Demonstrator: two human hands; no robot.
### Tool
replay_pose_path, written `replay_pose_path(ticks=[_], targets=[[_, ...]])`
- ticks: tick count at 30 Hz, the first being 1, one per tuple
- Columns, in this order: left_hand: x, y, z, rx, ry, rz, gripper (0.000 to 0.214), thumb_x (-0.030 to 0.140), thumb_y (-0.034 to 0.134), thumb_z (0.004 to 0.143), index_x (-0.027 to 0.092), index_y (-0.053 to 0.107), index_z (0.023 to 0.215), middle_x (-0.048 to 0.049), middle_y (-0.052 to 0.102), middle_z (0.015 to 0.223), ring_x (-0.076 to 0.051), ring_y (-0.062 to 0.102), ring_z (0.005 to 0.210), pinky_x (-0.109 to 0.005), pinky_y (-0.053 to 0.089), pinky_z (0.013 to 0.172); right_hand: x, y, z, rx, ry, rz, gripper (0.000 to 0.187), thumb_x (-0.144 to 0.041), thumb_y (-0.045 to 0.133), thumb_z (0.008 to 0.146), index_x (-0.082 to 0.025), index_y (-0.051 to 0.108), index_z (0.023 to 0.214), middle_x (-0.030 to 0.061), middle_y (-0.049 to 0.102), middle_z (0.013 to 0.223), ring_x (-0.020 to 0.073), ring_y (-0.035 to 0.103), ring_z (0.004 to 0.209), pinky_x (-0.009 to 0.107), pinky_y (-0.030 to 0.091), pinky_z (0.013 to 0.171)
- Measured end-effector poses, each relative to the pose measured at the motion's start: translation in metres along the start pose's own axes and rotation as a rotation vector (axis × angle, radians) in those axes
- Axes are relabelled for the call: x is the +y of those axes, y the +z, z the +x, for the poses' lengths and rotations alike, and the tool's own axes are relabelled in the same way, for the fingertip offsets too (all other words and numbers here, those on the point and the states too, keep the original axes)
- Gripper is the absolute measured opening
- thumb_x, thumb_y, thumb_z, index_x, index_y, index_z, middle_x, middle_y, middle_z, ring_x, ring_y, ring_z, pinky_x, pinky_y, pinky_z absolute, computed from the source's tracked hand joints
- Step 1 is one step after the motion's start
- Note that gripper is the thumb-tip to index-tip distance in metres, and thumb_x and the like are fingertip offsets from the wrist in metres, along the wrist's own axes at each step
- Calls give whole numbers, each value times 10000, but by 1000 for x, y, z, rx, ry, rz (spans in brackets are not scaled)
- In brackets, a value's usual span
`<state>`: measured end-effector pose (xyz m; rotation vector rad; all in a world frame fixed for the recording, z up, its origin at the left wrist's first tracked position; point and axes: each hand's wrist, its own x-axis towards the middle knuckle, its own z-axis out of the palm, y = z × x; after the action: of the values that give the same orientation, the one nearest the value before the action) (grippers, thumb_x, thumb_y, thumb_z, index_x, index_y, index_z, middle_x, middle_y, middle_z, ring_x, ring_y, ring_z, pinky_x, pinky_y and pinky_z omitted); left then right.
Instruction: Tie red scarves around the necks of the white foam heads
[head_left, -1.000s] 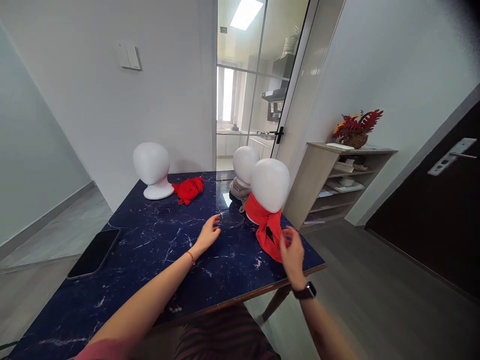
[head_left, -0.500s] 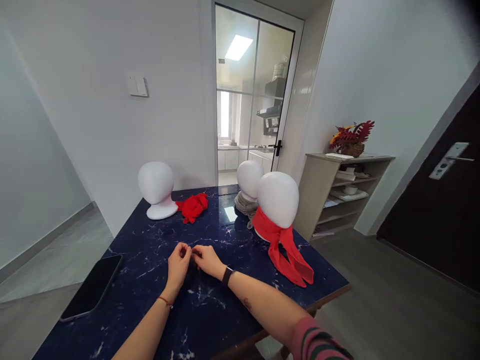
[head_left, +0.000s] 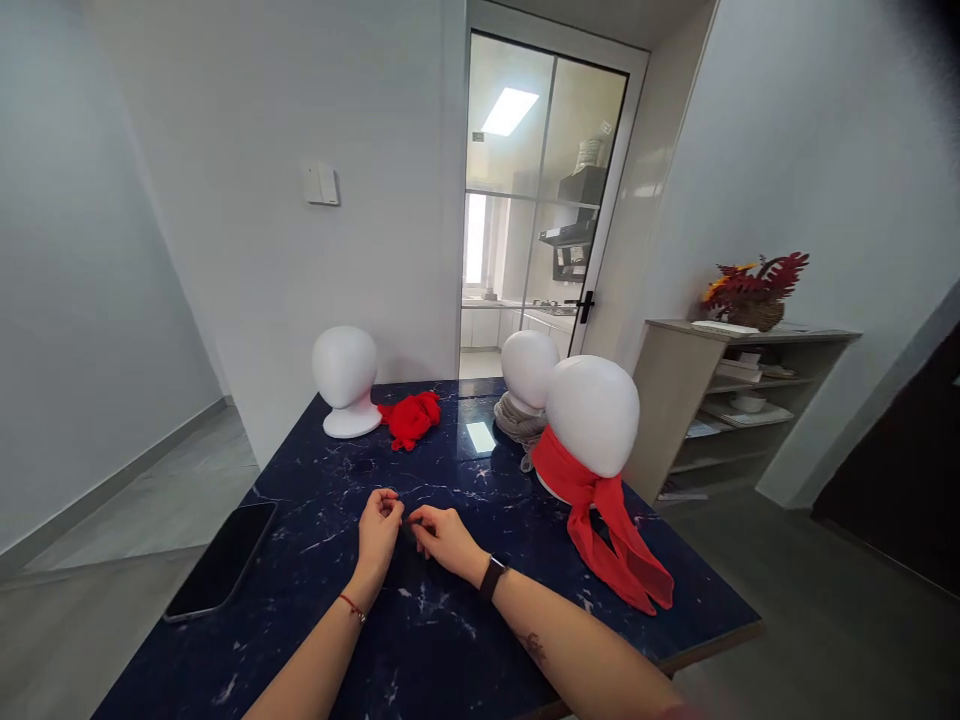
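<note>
Right hand [head_left: 448, 537] has left the red scarf [head_left: 609, 520] since a second ago and joined the left hand [head_left: 379, 525].

Head view: both hands rest on the dark blue marbled counter [head_left: 300, 520], centre frame, fingers curled in, tips pinched together and touching. Can't tell if anything sits between them.

Scarf knotted round a white mannequin head [head_left: 592, 415], right of the hands, tails trailing on the counter.

Second head [head_left: 529, 365] behind, grey scarf [head_left: 516, 420] at its base.

Bare head [head_left: 345, 368] upper left, crumpled red cloth [head_left: 411, 418] just beside it.

Phone [head_left: 221, 560] face-down at left edge.
</note>
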<state>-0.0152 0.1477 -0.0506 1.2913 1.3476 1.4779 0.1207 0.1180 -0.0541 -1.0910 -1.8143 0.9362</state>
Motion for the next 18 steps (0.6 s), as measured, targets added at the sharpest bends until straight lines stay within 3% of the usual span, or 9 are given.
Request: replay_pose_path(ticks=[5,8,12,18], targets=[[-7,-4,-1,59,6,6,217,266,525,662,193,503,865,62,500,608,-112,487,524,-245,393,536,0,1,-3,-15,1,-48,191,-214,482,868,-186,646,961,-32,606,579,88,527,448,189,424,500],[-14,-6,12,152,47,69,215,265,528,710,193,495,909,41,521,670,-128,527,602,-267,434,602,-2,0,-4,-14,-8,-81,190,-195,475,866,-190,654,931,-30,619,582,84,539,463,182,422,529],[-15,-13,64,366,81,315,328,235,588,726,169,474,1026,-26,552,885,-159,585,800,-338,478,782,-7,0,-6,-15,-21,-139,189,-184,486,854,-199,669,900,-22,646,593,95,566,504,185,417,563],[-1,-30,166,396,105,478,620,264,697,645,105,441,1187,-173,509,1212,-308,432,1233,-439,337,1037,-8,2,-9,-25,19,-141,205,-210,473,872,-208,674,917,-15,666,609,103,590,528,180,417,569]])
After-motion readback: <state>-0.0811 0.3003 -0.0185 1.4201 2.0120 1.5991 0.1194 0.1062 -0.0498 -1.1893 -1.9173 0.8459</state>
